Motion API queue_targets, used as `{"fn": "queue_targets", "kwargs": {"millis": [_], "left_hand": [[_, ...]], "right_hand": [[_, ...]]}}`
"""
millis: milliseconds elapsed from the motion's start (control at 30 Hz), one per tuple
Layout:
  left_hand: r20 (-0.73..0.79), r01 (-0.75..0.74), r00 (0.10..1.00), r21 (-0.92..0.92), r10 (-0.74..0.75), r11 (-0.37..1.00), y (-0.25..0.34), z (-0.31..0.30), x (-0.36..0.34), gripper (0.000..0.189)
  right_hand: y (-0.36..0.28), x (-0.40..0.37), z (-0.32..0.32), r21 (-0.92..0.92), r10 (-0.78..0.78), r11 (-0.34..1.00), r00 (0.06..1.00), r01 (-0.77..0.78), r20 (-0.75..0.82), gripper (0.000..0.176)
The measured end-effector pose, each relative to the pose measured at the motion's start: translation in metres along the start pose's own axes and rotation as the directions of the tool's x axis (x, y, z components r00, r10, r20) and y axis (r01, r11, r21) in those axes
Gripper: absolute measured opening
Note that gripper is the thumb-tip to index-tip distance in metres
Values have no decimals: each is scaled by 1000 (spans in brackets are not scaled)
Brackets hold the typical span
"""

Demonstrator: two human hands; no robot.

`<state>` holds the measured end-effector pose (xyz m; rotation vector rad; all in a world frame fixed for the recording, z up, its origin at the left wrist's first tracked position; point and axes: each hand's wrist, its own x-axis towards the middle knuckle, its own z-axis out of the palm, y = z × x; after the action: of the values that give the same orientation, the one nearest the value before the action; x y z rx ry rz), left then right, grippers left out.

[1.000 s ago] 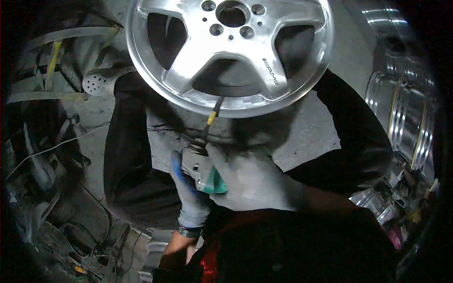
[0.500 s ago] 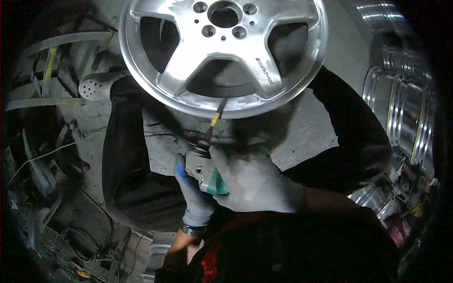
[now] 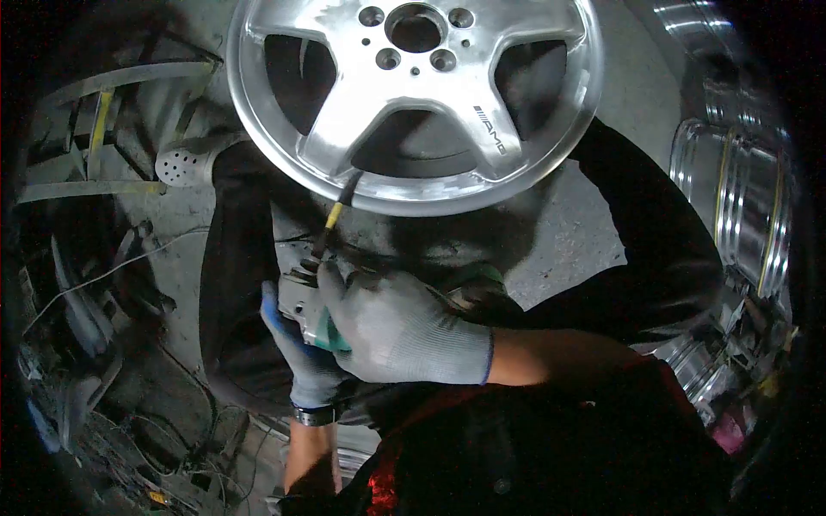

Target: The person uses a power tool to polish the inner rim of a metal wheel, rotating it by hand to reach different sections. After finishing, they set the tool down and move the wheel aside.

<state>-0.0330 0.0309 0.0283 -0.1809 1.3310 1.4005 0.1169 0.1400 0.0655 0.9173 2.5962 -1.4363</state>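
Note:
My gloved left hand point(image 3: 311, 371) is closed around the lower left side of a green and grey grinder point(image 3: 297, 301), with a watch on its wrist. From the right, my gloved right hand point(image 3: 400, 331) wraps over the body of the same tool. A slim dark arm with a yellow band point(image 3: 332, 215) sticks up from the tool's head. Its tip overlaps the lower left lip of a shiny alloy wheel point(image 3: 413, 193), near the base of a spoke. The wheel has wide spokes, bolt holes round the hub and AMG lettering on one spoke.
My bent legs point(image 3: 245, 284) flank the floor below the wheel. More polished rims point(image 3: 740, 198) stand at the right. On the left are a metal frame point(image 3: 101, 129), a thin cable point(image 3: 129, 262) and a tangle of dark scrap point(image 3: 146, 447).
Both hands and the grinder have moved left, and the tool's tip has travelled left along the wheel's lower lip. The whole view has shifted slightly.

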Motion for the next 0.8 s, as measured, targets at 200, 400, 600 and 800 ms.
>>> {"fn": "queue_targets", "kwargs": {"millis": [200, 400, 600, 800], "left_hand": [[144, -159, 984, 487, 101, 859, -43, 9, -20, 62], [-133, 3, 991, 86, 9, 996, -31, -15, -3, 60], [143, 159, 981, -184, -133, 970, 22, -10, 8, 62], [-25, 115, 993, -25, -116, 993, -3, 2, -1, 60]], "right_hand": [[1, -43, -19, -118, 60, 991, 998, -58, 13, 80], [-6, -26, 7, -151, -51, 988, 989, 30, -137, 81], [-25, 14, 21, -87, 41, 995, 992, -51, -116, 79], [-23, -10, 8, -83, 131, 989, 988, -124, 88, 77]]}}
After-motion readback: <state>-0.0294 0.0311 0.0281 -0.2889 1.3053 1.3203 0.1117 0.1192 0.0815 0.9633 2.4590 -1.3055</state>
